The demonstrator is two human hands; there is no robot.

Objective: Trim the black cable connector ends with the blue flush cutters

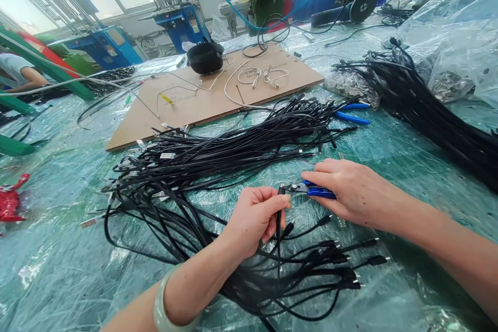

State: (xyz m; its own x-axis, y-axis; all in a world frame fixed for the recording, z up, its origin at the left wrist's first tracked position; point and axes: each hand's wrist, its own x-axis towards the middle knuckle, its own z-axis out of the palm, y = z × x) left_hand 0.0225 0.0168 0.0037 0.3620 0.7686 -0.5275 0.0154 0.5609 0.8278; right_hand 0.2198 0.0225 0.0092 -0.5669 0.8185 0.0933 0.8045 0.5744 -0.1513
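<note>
Left grip [257, 215] pinches one cable [279, 233]; right grip [346, 187] holds pliers [321, 193] at its tip, seemingly mid-work. Bundles [241, 140] lie beyond and before the pliers, finished share unclear.

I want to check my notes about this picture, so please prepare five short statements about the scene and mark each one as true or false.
1. The right hand holds small metal pliers with blue handles. True.
2. The left hand holds a thin black cable. True.
3. A black watch is worn on one arm. False: a smooth, pale green bangle circles the left forearm.
4. Flat brown cardboard lies beyond the middle bundle of long black cables. True.
5. A white cup stands on this cardboard. False: a rounded black object rests there.
</note>
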